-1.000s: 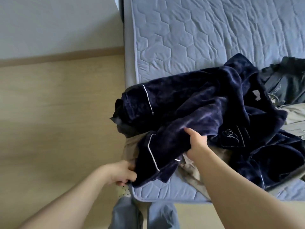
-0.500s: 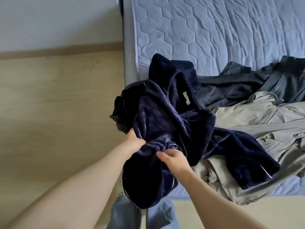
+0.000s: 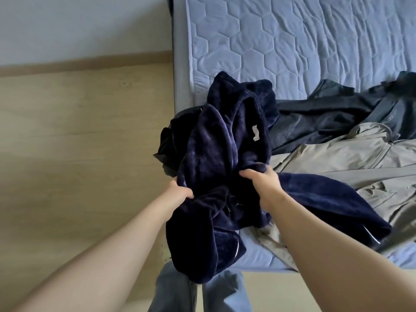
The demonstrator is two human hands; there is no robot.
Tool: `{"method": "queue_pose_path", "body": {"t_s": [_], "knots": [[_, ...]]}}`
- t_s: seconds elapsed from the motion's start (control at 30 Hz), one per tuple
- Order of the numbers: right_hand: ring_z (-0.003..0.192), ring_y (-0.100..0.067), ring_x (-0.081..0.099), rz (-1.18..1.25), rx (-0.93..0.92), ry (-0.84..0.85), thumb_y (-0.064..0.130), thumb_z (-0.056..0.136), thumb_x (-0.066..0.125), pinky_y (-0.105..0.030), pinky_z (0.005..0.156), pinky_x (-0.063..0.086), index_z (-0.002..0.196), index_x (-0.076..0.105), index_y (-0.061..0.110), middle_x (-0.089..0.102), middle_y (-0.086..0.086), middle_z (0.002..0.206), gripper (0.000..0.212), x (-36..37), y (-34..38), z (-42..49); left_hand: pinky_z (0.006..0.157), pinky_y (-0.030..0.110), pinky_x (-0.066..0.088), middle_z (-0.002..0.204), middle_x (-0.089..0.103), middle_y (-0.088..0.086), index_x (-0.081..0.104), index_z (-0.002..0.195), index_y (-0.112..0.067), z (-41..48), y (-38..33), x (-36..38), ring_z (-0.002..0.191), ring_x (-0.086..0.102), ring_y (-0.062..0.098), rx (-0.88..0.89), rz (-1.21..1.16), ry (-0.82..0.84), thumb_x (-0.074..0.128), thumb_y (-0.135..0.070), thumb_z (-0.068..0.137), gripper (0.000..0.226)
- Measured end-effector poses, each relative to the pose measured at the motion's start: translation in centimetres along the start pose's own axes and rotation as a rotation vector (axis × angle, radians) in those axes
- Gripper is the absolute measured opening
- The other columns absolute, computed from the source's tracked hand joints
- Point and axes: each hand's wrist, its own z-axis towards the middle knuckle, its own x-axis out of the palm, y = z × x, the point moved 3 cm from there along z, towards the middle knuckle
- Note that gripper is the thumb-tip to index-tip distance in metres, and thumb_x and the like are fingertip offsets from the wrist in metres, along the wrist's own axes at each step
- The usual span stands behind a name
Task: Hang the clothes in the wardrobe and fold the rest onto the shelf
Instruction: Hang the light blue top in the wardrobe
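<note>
navy robe (image 3: 211, 152) long axis 12-to-6 o'clock | left hand (image 3: 182, 190) clutches its 7 o'clock edge | right hand (image 3: 263, 180) clutches 4 o'clock fold

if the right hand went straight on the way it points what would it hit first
The right hand grips the navy robe and points up-left, so it would meet the robe's bunched folds first, then probably the mattress; depth is unclear.

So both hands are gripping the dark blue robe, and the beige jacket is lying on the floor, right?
Not quite: the head view shows the beige jacket lying on the mattress. The left hand and right hand do grip the dark blue robe.
</note>
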Motion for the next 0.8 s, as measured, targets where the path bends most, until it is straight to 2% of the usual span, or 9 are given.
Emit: {"method": "queue_pose_path", "body": {"t_s": [0.07,0.13,0.23,0.3,0.4,0.5,0.57,0.7,0.8], "knots": [[0.057,-0.028,0.062,-0.057,0.013,0.093,0.0,0.07,0.067,-0.051,0.058,0.055,0.082,0.064,0.01,0.064,-0.013,0.067,0.016,0.9,0.0,-1.2,0.078,0.029,0.036,0.119,0.048,0.003,0.033,0.136,-0.017,-1.1,0.3,-0.6,0.096,0.046,0.019,0.035,-0.129,-0.002,0.054,-0.015,0.092,0.049],[0.058,-0.024,0.058,-0.104,-0.088,0.107,0.0,0.066,0.062,-0.044,0.061,0.055,0.065,0.065,0.02,0.061,-0.003,0.057,0.02,1.6,0.7,-2.6,0.084,0.029,0.036,0.128,0.042,-0.002,0.03,0.138,-0.021,-2.6,0.3,-1.5,0.105,0.045,0.017,0.077,-0.246,-0.053,0.047,-0.03,0.097,0.045],[0.06,-0.018,0.051,-0.181,-0.261,0.158,0.009,0.052,0.056,-0.029,0.06,0.045,0.056,0.063,0.027,0.055,0.008,0.051,0.019,2.9,3.5,-5.9,0.094,0.033,0.035,0.141,0.038,0.002,0.028,0.14,-0.025,-4.9,-0.7,-3.0,0.123,0.043,0.022,0.128,-0.285,-0.082,0.036,-0.036,0.099,0.044],[0.055,-0.014,0.048,-0.206,-0.331,0.246,0.01,0.045,0.05,-0.024,0.055,0.04,0.052,0.06,0.024,0.052,0.009,0.047,0.019,4.2,5.5,-8.7,0.091,0.033,0.037,0.135,0.045,0.003,0.035,0.133,-0.024,-7.0,-1.9,-4.6,0.115,0.048,0.021,0.173,-0.341,-0.091,0.034,-0.037,0.1,0.035],[0.049,-0.007,0.045,-0.234,-0.416,0.34,0.008,0.044,0.047,-0.02,0.05,0.037,0.047,0.056,0.022,0.05,0.009,0.045,0.017,6.3,7.9,-12.7,0.084,0.034,0.043,0.114,0.054,0.001,0.043,0.109,-0.027,-10.3,-4.2,-7.0,0.097,0.054,0.017,0.225,-0.433,-0.123,0.033,-0.038,0.1,0.017],[0.058,-0.012,0.047,-0.262,-0.552,0.412,-0.003,0.056,0.048,-0.024,0.055,0.038,0.048,0.052,0.021,0.054,0.002,0.063,0.026,8.9,10.5,-17.6,0.075,0.034,0.048,0.11,0.055,0.0,0.044,0.114,-0.025,-13.8,-6.1,-10.2,0.097,0.056,0.02,0.264,-0.534,-0.122,0.033,-0.033,0.101,0.019],[0.061,-0.011,0.049,-0.277,-0.652,0.447,-0.012,0.064,0.045,-0.021,0.056,0.039,0.052,0.052,0.019,0.054,0.001,0.07,0.034,10.7,12.5,-20.9,0.075,0.033,0.047,0.112,0.057,0.002,0.046,0.119,-0.024,-16.1,-7.1,-12.4,0.095,0.057,0.021,0.297,-0.573,-0.11,0.034,-0.025,0.101,0.021],[0.036,-0.005,0.046,-0.359,-0.726,0.582,-0.017,0.067,0.038,-0.012,0.039,0.034,0.059,0.056,0.015,0.048,0.009,0.039,0.037,14.2,15.5,-27.5,0.066,0.026,0.044,0.105,0.059,0.003,0.052,0.116,-0.017,-20.5,-7.9,-17.9,0.088,0.058,0.016,0.422,-0.592,-0.153,0.039,-0.01,0.097,0.025],[0.037,-0.012,0.047,-0.411,-0.787,0.7,-0.018,0.066,0.037,-0.016,0.04,0.038,0.056,0.059,0.015,0.049,0.0,0.042,0.041,17.5,17.2,-33.4,0.081,0.035,0.049,0.104,0.059,0.004,0.056,0.095,-0.016,-23.2,-7.5,-23.4,0.087,0.057,0.017,0.499,-0.659,-0.208,0.034,0.001,0.094,0.028]]}}
